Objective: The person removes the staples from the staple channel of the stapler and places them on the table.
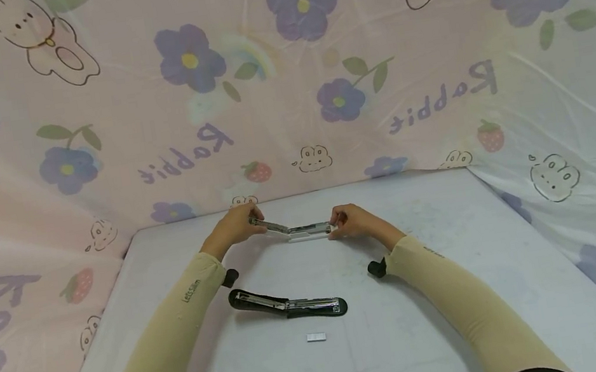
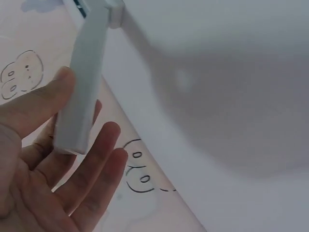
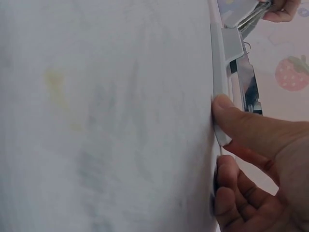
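A white stapler (image 1: 308, 230) is spread open near the table's far edge, its metal inner parts facing up. My left hand (image 1: 235, 223) pinches the end of one half; the left wrist view shows the thumb (image 2: 62, 79) on that smooth pale arm (image 2: 83, 96). At the other end, my right hand (image 1: 354, 221) grips the base (image 3: 218, 72) between thumb and fingers, low against the tabletop. Closer to me lies a black stapler (image 1: 316, 306), also opened out, with neither hand on it.
A short strip of staples (image 1: 316, 337) lies on the white table (image 1: 413, 336), in front of the black stapler. Behind and beside the table hangs a pink cloth (image 1: 263, 107) printed with flowers and rabbits. Beige sleeves (image 1: 155, 349) cover both forearms.
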The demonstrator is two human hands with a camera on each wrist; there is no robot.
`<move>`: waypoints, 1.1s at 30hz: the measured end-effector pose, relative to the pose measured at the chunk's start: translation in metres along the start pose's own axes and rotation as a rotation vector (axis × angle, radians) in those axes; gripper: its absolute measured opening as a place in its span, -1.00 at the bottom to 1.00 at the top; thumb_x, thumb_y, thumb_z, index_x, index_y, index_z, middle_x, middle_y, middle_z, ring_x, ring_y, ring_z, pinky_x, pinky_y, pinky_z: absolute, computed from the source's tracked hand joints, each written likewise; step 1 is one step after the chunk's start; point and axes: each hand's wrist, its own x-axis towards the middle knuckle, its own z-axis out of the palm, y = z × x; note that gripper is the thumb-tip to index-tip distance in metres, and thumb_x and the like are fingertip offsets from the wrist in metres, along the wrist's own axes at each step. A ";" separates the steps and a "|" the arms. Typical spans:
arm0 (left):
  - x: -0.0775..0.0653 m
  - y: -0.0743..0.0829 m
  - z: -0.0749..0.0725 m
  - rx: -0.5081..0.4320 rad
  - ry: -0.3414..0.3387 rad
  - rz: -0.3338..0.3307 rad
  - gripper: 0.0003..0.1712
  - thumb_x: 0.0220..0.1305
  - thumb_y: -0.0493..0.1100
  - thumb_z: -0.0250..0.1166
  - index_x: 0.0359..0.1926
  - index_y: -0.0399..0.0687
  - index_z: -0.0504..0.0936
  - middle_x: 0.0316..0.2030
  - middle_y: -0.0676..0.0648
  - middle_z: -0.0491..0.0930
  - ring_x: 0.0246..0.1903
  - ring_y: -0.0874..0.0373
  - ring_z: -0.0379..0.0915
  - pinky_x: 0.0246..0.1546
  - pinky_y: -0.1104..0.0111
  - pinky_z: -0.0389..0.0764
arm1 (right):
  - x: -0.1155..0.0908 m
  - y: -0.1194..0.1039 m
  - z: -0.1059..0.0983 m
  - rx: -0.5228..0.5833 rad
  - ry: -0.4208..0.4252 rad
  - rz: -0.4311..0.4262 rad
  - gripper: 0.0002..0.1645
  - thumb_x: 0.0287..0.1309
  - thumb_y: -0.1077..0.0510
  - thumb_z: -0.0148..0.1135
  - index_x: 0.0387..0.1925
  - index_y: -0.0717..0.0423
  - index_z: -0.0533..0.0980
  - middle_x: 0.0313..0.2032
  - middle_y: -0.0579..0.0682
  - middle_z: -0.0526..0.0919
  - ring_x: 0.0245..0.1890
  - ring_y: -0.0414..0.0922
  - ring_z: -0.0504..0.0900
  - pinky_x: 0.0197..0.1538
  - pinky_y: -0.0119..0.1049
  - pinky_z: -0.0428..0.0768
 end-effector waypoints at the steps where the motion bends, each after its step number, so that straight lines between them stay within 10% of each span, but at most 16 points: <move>1: -0.001 0.000 0.001 0.020 -0.010 -0.013 -0.61 0.41 -0.10 0.49 0.12 -0.19 0.64 0.13 -0.19 0.68 0.13 -0.14 0.57 0.23 -0.11 0.53 | 0.000 0.000 0.000 0.001 0.001 -0.002 -0.63 0.20 0.13 0.63 -0.11 0.15 0.59 -0.35 -0.02 0.56 -0.35 -0.13 0.47 -0.22 -0.28 0.46; 9: -0.003 0.003 0.005 0.114 -0.056 -0.086 -0.63 0.42 -0.09 0.48 0.10 -0.17 0.63 0.05 -0.15 0.70 0.05 -0.12 0.63 0.20 -0.15 0.54 | 0.001 0.002 0.002 -0.006 -0.001 0.011 -0.63 0.20 0.12 0.63 -0.12 0.12 0.58 -0.34 -0.02 0.57 -0.33 -0.12 0.48 -0.20 -0.28 0.47; 19: 0.013 0.039 0.015 0.063 -0.015 0.036 -0.62 0.49 -0.06 0.42 0.18 -0.14 0.64 0.25 -0.19 0.66 0.26 -0.16 0.57 0.30 -0.09 0.53 | 0.001 0.003 0.000 -0.006 0.003 -0.004 -0.63 0.21 0.14 0.63 -0.11 0.14 0.58 -0.35 -0.01 0.56 -0.35 -0.13 0.48 -0.22 -0.29 0.46; 33: 0.039 0.082 0.049 0.154 -0.066 0.073 -0.85 0.46 -0.08 0.45 -0.07 0.01 0.74 0.06 -0.02 0.75 0.01 0.05 0.65 0.12 0.04 0.63 | 0.002 0.006 0.000 0.007 0.009 -0.030 -0.65 0.19 0.15 0.63 -0.14 0.15 0.59 -0.38 -0.02 0.57 -0.36 -0.14 0.48 -0.22 -0.28 0.46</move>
